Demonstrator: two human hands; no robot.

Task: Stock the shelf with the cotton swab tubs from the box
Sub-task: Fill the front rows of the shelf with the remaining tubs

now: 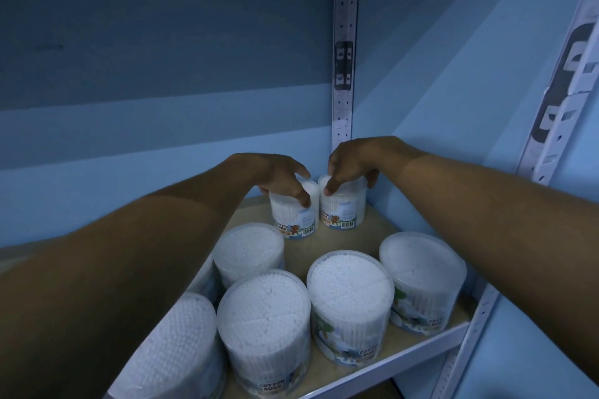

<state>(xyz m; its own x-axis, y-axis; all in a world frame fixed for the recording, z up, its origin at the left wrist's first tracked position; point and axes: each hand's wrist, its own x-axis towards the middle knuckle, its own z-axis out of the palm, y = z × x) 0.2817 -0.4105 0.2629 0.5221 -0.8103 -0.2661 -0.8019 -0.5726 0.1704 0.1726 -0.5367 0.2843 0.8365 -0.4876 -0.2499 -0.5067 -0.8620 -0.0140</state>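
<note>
Tubs at shelf's [376, 230] back corner, 12 o'clock from the person: left hand [282, 176] grips left tub [296, 220] from above, right hand [351, 165] grips right tub [345, 209]. Both upright, side by side, touching or nearly. Fingers curled over lids; release looks next.

A shop or stockroom is suggested by the shelf [372, 238], a board carried on slotted metal uprights [346, 42] against a blue wall. Identical cotton swab tubs [350, 298], labelled and barcoded, are ranked in rows on that shelf, as retail stock is.
</note>
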